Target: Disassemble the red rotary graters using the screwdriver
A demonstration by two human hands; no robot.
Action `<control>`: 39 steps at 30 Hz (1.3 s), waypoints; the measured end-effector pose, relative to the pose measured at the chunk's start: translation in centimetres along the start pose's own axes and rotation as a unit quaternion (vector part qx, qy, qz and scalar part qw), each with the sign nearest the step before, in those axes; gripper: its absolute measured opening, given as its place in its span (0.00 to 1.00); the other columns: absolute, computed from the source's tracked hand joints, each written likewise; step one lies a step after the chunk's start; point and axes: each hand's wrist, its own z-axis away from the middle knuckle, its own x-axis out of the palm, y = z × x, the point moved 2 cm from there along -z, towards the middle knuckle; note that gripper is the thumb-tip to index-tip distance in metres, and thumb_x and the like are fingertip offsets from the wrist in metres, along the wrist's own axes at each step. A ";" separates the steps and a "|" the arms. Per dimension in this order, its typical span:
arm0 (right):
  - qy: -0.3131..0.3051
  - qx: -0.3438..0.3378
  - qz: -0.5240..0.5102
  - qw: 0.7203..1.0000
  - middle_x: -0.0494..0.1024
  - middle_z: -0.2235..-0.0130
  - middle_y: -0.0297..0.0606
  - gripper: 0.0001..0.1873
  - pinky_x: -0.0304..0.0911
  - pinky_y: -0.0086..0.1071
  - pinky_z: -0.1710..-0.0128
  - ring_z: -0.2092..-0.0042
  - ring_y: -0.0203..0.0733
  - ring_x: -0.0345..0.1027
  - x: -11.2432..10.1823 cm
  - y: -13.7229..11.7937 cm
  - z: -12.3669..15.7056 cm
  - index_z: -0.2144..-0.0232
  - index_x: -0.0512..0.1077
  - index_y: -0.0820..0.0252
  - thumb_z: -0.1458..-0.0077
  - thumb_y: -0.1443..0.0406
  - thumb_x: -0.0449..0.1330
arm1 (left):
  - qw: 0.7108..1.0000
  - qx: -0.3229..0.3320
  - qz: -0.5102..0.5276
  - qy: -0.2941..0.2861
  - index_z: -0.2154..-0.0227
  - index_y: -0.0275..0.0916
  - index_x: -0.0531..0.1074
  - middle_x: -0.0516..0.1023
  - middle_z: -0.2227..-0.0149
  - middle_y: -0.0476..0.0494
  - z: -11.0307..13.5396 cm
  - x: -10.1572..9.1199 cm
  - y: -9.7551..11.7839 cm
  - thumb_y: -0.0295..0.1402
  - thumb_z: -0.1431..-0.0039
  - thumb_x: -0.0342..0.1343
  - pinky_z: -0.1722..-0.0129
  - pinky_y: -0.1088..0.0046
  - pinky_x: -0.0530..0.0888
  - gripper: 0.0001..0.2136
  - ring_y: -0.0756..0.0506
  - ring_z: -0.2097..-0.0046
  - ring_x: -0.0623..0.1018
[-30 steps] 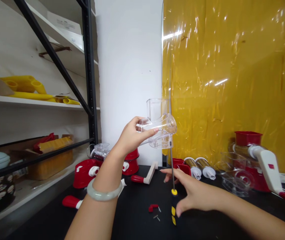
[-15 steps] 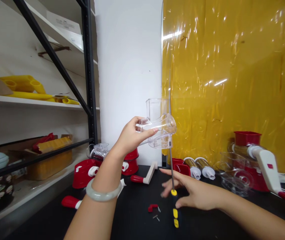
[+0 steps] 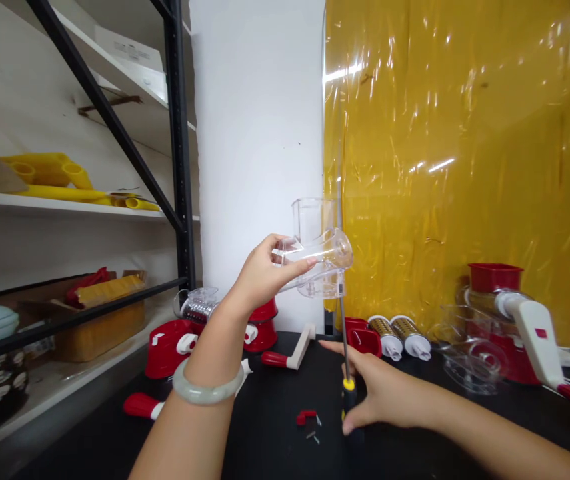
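Note:
My left hand (image 3: 259, 273) is raised and closed round a clear plastic grater housing (image 3: 319, 248), held in the air with its square chute pointing up. A screwdriver (image 3: 347, 393) with a black and yellow handle stands upright beneath it, its thin shaft reaching up to the housing's underside. My right hand (image 3: 385, 393) grips that handle between thumb and fingers, with the index finger stretched out to the left. On the black table (image 3: 265, 453) just left of the handle lie a small red clip (image 3: 305, 417) and a few loose screws (image 3: 313, 435).
Red grater bases (image 3: 169, 347) and red-and-white crank handles (image 3: 289, 357) lie at the left. Two metal drum blades (image 3: 399, 335) and an assembled grater (image 3: 509, 320) stand before the yellow plastic curtain (image 3: 465, 160). A black metal shelf (image 3: 179, 147) with yellow parts rises at the left.
My right hand has turned on the screwdriver: its spread fingers have closed in round the handle, covering the yellow marks. The housing in my left hand has stayed put.

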 end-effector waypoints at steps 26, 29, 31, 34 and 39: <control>0.030 0.007 0.005 1.000 0.74 0.64 0.33 0.59 0.66 0.35 0.60 0.62 0.44 0.70 0.0 0.5 -0.5 0.36 0.59 0.57 0.70 0.53 0.77 | 1.000 -0.014 0.003 -0.003 0.56 0.36 0.71 0.76 0.53 0.37 0.1 0.2 0.2 0.47 0.56 0.67 0.64 0.66 0.74 0.27 0.43 0.60 0.77; -0.019 -0.026 0.006 0.999 0.73 0.53 0.39 0.63 0.64 0.36 0.52 0.53 0.46 0.68 -0.5 0.2 -0.1 0.33 0.54 0.56 0.69 0.55 0.77 | 1.000 -0.013 -0.001 -0.001 0.56 0.36 0.71 0.75 0.52 0.36 0.1 0.2 0.2 0.47 0.56 0.67 0.64 0.66 0.74 0.27 0.43 0.60 0.77; -0.074 -0.042 -0.003 0.996 0.71 0.46 0.42 0.64 0.61 0.37 0.47 0.47 0.47 0.66 -1.1 -0.2 0.4 0.32 0.50 0.55 0.67 0.57 0.77 | 1.000 -0.013 -0.002 -0.001 0.56 0.36 0.71 0.75 0.52 0.36 0.1 0.2 0.3 0.47 0.56 0.67 0.63 0.66 0.74 0.27 0.43 0.59 0.77; -0.106 -0.033 -0.014 0.994 0.75 0.50 0.40 0.56 0.62 0.37 0.48 0.49 0.45 0.69 -1.5 -0.4 0.7 0.32 0.50 0.54 0.57 0.56 0.73 | 1.000 -0.015 0.000 -0.002 0.56 0.36 0.71 0.76 0.53 0.36 0.2 0.2 0.4 0.46 0.56 0.67 0.63 0.66 0.74 0.26 0.43 0.60 0.77; -0.009 0.006 0.050 0.999 0.75 0.58 0.37 0.62 0.67 0.36 0.58 0.60 0.45 0.71 -0.9 0.1 0.1 0.35 0.58 0.57 0.73 0.55 0.78 | 1.000 -0.015 0.006 0.000 0.57 0.36 0.71 0.76 0.53 0.36 0.2 0.2 0.5 0.46 0.56 0.68 0.63 0.66 0.74 0.26 0.43 0.60 0.77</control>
